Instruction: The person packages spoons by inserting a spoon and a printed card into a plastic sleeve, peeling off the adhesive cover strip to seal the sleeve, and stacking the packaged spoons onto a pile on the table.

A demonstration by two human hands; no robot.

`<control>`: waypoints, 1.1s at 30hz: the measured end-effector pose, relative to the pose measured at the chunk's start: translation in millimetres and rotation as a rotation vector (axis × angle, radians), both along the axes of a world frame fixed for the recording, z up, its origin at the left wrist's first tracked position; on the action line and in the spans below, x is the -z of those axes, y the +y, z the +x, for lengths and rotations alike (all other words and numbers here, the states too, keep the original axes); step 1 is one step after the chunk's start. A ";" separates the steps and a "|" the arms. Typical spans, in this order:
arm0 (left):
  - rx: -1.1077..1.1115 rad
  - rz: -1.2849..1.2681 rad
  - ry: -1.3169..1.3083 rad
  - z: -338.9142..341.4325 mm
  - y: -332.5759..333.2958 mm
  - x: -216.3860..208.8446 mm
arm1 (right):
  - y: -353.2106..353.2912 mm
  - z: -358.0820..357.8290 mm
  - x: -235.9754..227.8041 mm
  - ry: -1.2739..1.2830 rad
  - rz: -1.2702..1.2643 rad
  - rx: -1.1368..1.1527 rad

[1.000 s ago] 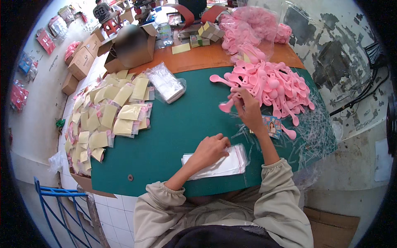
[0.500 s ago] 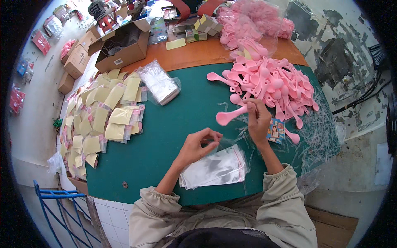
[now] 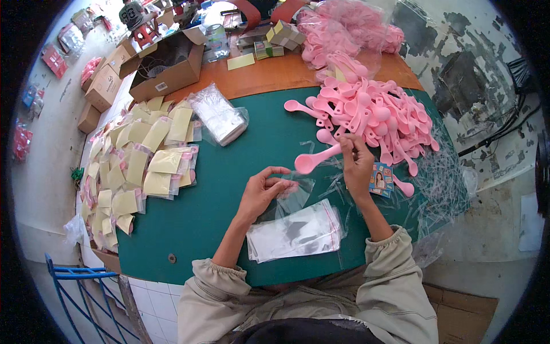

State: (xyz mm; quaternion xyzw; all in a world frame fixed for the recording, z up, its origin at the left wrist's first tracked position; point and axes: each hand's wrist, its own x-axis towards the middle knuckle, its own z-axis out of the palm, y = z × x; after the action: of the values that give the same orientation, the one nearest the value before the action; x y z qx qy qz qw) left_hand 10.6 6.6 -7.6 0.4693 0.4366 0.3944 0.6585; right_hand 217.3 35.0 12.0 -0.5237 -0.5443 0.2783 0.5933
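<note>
My left hand point(image 3: 259, 196) pinches a single clear plastic bag point(image 3: 298, 196), raised over the stack of clear bags point(image 3: 293, 234) near the table's front edge. In my right hand point(image 3: 358, 171) is a pink measuring spoon point(image 3: 308, 163), gripped by its handle with the bowl pointing left toward the bag's mouth. Spoon and bag look very close; I cannot tell whether they touch. A small blue printed card point(image 3: 381, 179) shows beside my right hand, either held under the fingers or lying there. Behind it is another pink spoon point(image 3: 404, 188).
A heap of pink spoons point(image 3: 378, 117) covers the back right of the green table point(image 3: 212, 212). Clear plastic scraps point(image 3: 438, 189) litter the right edge. At left lie many packed bags with cream cards point(image 3: 137, 166). A bag bundle point(image 3: 219, 114) and an open carton point(image 3: 166, 71) stand farther back.
My left hand has lifted the clear bag up off the stack toward the spoon. My right hand keeps its hold on the spoon, whose bowl has shifted slightly left.
</note>
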 end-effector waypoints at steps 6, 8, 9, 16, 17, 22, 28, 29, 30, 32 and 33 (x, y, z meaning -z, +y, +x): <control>0.040 0.025 0.051 0.7 0.9 -3.9 | -0.4 0.4 4.8 0.029 -0.080 -0.151; 0.035 0.047 0.071 -1.9 1.0 -1.5 | -3.0 -1.5 6.0 0.020 -0.062 -0.163; 0.036 0.051 0.071 -2.1 1.5 -1.2 | -3.4 -2.1 6.5 0.010 -0.048 -0.175; 0.056 0.027 0.045 -6.2 0.6 2.9 | -9.1 -6.7 0.2 -0.133 -0.064 -0.128; 0.063 0.015 0.039 -5.8 0.6 2.7 | -9.8 -7.3 1.1 -0.134 -0.065 -0.128; -0.002 -0.035 0.056 0.2 -1.6 -0.5 | -13.8 -11.7 0.4 -0.085 -0.018 -0.083; -0.048 0.039 0.192 0.8 -1.8 -3.6 | -13.9 -11.4 -2.4 -0.083 -0.084 -0.129; -0.046 0.043 0.227 1.3 -1.7 -4.1 | -13.5 -10.9 -1.2 -0.083 -0.087 -0.130; -0.047 0.040 0.227 1.3 -1.0 -2.2 | -12.6 -10.4 0.1 -0.105 -0.072 -0.131; -0.056 0.008 0.189 -1.3 -0.5 1.7 | -13.2 -12.5 0.8 -0.123 -0.057 -0.137; -0.058 0.007 0.191 -2.3 -1.1 0.8 | -15.0 -13.6 -0.6 -0.084 -0.052 -0.110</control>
State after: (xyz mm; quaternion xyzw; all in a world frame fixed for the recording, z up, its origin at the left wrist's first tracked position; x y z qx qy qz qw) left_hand 8.3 5.5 -8.3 0.4943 0.5094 0.3683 0.6005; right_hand 203.7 20.0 12.6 -0.5196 -0.5892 0.3025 0.5399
